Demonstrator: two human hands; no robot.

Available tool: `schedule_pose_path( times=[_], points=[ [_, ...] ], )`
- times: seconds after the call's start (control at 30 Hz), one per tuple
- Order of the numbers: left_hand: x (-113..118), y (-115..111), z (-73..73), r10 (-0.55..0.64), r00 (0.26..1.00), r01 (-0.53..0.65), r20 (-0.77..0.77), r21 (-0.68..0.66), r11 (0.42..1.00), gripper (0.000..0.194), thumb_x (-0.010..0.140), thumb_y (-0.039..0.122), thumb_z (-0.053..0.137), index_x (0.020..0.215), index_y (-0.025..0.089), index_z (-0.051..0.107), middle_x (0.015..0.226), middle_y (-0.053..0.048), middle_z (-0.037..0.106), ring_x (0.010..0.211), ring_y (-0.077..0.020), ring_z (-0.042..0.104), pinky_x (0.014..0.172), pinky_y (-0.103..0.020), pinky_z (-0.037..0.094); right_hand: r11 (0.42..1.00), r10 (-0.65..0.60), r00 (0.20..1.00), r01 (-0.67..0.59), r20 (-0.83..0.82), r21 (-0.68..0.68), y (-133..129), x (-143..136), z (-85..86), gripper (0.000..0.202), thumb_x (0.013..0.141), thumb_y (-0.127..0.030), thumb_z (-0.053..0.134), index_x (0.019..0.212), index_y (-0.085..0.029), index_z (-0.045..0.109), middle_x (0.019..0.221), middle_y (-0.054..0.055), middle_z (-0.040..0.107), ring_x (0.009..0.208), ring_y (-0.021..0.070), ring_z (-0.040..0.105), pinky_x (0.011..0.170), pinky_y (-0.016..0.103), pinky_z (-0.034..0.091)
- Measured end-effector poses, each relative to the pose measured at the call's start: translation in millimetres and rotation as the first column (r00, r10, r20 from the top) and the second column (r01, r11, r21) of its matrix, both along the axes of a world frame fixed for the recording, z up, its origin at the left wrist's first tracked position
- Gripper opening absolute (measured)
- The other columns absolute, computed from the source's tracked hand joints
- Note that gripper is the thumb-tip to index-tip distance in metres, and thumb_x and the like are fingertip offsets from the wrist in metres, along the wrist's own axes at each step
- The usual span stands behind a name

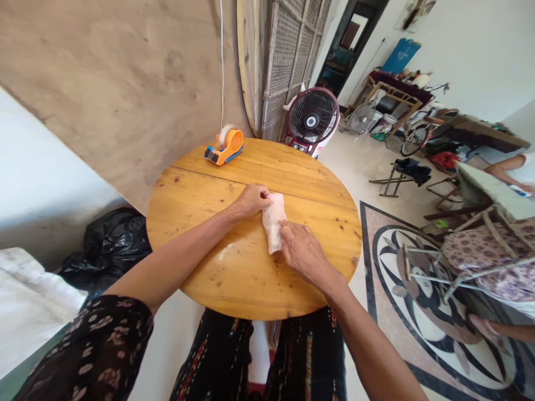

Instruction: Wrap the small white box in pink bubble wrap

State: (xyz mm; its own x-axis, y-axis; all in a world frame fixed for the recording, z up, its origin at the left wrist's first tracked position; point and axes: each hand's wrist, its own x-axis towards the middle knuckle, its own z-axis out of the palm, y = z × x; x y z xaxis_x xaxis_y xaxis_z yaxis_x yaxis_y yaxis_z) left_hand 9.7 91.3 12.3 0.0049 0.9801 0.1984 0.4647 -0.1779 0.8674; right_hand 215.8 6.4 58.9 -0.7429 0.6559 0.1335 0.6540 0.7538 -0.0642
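Note:
A small, pale pinkish-white wrapped packet [275, 214] lies lengthwise on the round wooden table [200, 245]. Its crinkled, translucent covering looks like bubble wrap or thin plastic; what is inside cannot be seen. My left hand [252, 200] pinches the packet's upper left edge between thumb and fingers. Lower down, my right hand [303, 249] grips the packet's right side, thumb and index finger against it and the other fingers curled under. Toward the table's far left edge stands an orange and blue tape dispenser [228, 146] with a roll of clear tape.
Behind the table stands a dark red fan [311, 120]. Black plastic bags [112, 245] lie on the floor to the left. At the right, another person sits by a table, partly in view, near a chair with a flowered cushion [480, 250]. A folding stool [395, 178] stands farther back.

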Motion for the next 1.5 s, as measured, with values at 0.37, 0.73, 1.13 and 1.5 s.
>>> schedule_pose_path(
  times=[0.37, 0.73, 1.13, 1.5],
  points=[
    [9.1, -2.4, 2.6, 0.069, 0.962, -0.034, 0.266, -0.134, 0.99, 0.04, 0.065, 0.007, 0.06, 0.103, 0.018, 0.05, 0.062, 0.008, 0.054, 0.05, -0.0089, 0.05, 0.05, -0.019, 0.038, 1.0, -0.009, 1.0, 0.009, -0.019, -0.009, 0.4, 0.6, -3.5, 0.023, 0.088, -0.008, 0.04, 0.104, -0.014, 0.056, 0.13, 0.014, 0.06, 0.117, 0.0268, 0.056, 0.094, 0.041, 0.041],
    [16.0, -8.5, 17.1, 0.237, 0.866, -0.063, 0.44, -0.376, 0.925, 0.022, 0.068, 0.004, 0.065, 0.085, 0.015, 0.055, 0.064, 0.005, 0.058, 0.053, -0.0081, 0.056, 0.055, -0.02, 0.046, 1.0, -0.004, 0.999, 0.005, -0.035, 0.006, -0.2, 0.0, -5.8, 0.024, 0.089, -0.008, 0.038, 0.104, -0.014, 0.056, 0.13, 0.015, 0.06, 0.118, 0.0263, 0.055, 0.094, 0.041, 0.041],
    [3.7, -5.9, 14.7, 0.195, 0.978, -0.143, 0.078, -0.435, 0.889, 0.047, 0.073, 0.026, 0.073, 0.111, 0.013, 0.05, 0.045, 0.005, 0.058, 0.041, -0.0169, 0.058, 0.043, -0.022, 0.042, 1.0, -0.008, 1.0, 0.009, -0.026, 0.021, -0.6, -0.7, -4.9, 0.024, 0.089, -0.007, 0.039, 0.104, -0.014, 0.056, 0.13, 0.015, 0.061, 0.118, 0.0259, 0.056, 0.094, 0.041, 0.041],
    [-2.6, -5.4, 20.7, 0.064, 0.988, 0.025, 0.141, -0.551, 0.834, 0.027, 0.072, 0.032, 0.071, 0.057, 0.014, 0.058, 0.048, -0.004, 0.062, 0.043, -0.0142, 0.059, 0.043, -0.021, 0.043, 1.0, -0.004, 0.999, 0.005, -0.036, 0.015, -0.6, 0.3, -5.1, 0.025, 0.089, -0.007, 0.038, 0.104, -0.014, 0.057, 0.129, 0.015, 0.061, 0.117, 0.0266, 0.056, 0.094, 0.041, 0.041]
  ],
)
